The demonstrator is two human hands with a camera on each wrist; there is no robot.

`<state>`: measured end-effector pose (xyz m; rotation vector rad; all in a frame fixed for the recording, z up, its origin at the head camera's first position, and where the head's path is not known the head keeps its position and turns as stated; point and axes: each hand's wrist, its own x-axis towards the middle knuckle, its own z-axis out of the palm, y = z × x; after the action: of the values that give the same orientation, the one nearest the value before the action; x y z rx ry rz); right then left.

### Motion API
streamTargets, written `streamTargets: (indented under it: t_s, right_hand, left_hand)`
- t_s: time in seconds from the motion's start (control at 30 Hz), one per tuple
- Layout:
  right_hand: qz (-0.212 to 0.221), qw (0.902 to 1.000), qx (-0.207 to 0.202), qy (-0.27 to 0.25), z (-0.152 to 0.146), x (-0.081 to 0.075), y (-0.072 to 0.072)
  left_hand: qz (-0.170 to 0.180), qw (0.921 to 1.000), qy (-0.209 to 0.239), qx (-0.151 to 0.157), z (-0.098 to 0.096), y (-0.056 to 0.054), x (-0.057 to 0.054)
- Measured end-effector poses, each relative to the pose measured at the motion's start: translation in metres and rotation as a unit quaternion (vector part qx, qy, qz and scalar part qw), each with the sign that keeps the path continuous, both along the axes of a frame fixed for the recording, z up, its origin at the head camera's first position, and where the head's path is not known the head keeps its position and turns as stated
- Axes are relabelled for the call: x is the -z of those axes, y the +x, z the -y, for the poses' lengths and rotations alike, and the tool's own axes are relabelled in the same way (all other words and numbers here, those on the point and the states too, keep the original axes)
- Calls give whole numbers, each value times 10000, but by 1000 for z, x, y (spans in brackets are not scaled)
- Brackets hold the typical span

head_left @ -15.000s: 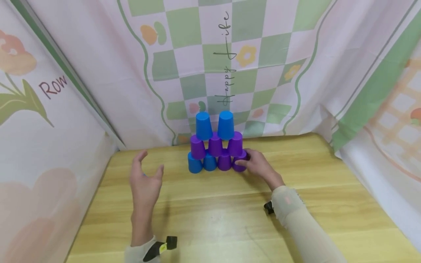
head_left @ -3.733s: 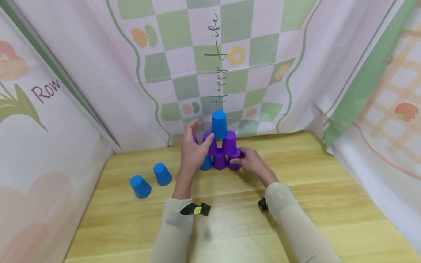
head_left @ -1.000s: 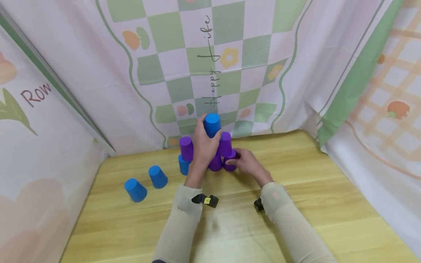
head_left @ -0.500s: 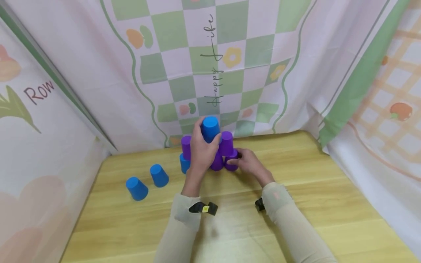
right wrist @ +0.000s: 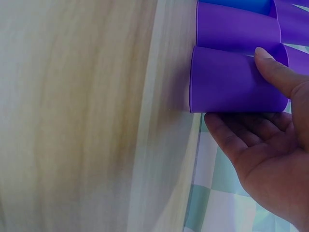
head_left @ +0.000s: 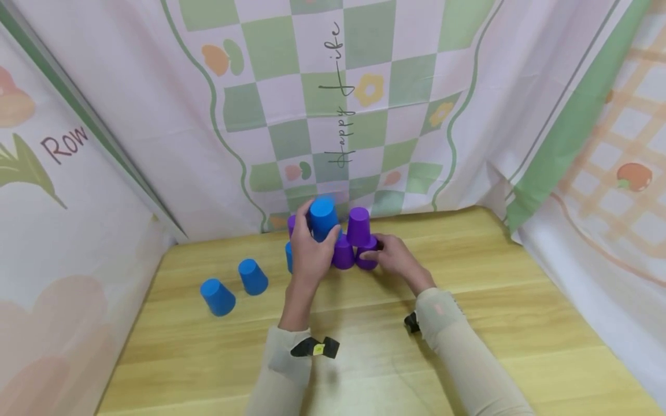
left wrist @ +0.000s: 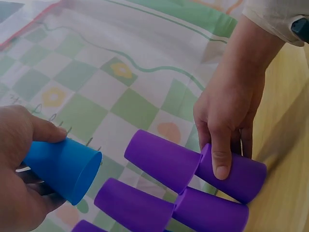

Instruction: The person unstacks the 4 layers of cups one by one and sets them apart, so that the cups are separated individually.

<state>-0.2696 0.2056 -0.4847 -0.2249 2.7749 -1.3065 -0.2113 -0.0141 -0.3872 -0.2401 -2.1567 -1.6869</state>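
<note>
My left hand [head_left: 312, 249] holds a blue cup [head_left: 324, 218], upside down, in front of the stacked cups. In the left wrist view that blue cup [left wrist: 65, 169] is apart from the purple ones. My right hand [head_left: 396, 259] grips the purple cup [head_left: 367, 257] at the right end of the bottom row, thumb in front, as the right wrist view also shows with this purple cup [right wrist: 236, 81]. An upper purple cup [head_left: 359, 226] rests across two bottom cups, including the bottom purple cup [head_left: 343, 254]. My left hand hides much of the stack's left side.
Two upside-down blue cups, a nearer one [head_left: 218, 297] and a farther one [head_left: 253, 277], stand on the wooden table [head_left: 364, 358] left of the stack. A patterned curtain [head_left: 359, 133] hangs close behind the cups.
Over the earlier frames, two blue cups came to stand at left. My left hand reached the top blue cup, took hold and moved it left and lower. My right hand stays at its purple cup.
</note>
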Motion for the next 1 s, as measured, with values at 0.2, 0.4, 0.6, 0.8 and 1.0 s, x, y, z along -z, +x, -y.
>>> streamTargets:
  t_s: [0.2, 0.4, 0.6, 0.8, 1.0]
  right_hand:
    - [51, 10000, -6, -44, -1, 3, -1]
    - [166, 9998, -18, -54, 0, 3, 0]
    - [113, 9999, -20, -44, 1, 1, 0]
    - [103, 9999, -10, -45, 1, 0, -1]
    - [138, 9999, -28, -5, 1, -1, -1]
  left_hand:
    - [-48, 9999, 76, -147, 7, 6, 12]
    - [-55, 9996, 249, -121, 14, 14, 20]
    - [116, 9994, 266, -192, 22, 21, 27]
    - [40, 9996, 235, -164, 26, 23, 32]
    - [40, 9997, 198, -148, 29, 25, 35]
